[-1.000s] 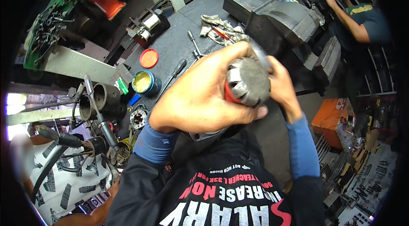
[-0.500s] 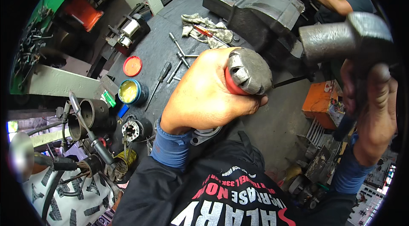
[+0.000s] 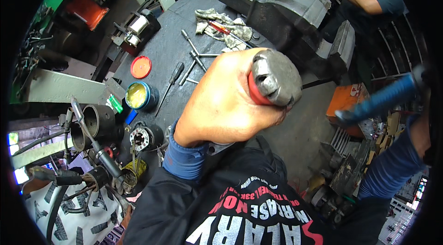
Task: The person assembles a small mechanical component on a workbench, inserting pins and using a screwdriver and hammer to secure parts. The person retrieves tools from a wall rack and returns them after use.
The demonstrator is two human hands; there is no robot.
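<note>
My left hand [image 3: 217, 102] is closed round a cylindrical part with a red body and a worn, notched grey metal end [image 3: 281, 78]. That end points up out of the fist, above the bench's near side. At the right rim, my right hand [image 3: 423, 136] shows only partly and is dark. From it a blue hammer handle [image 3: 380, 98] sticks out to the left, blurred by motion; the hammer's head lies beyond the picture's edge. Left of my fist are a screwdriver [image 3: 176, 73], a T-handle wrench [image 3: 198, 60] and an open blue tub of yellow grease [image 3: 138, 96].
A large bench vise [image 3: 290, 14] stands at the back of the bench. Nearby lie a stained rag [image 3: 214, 21] and a red lid [image 3: 140, 67]. Metal cylinders [image 3: 99, 120] sit at the left. An orange box [image 3: 344, 102] stands at right; another person [image 3: 378, 0] works at far right.
My right hand and the hammer have swung right and outward, so the head has left the picture and the handle has turned leftward. My left hand has shifted slightly right, still gripping the part.
</note>
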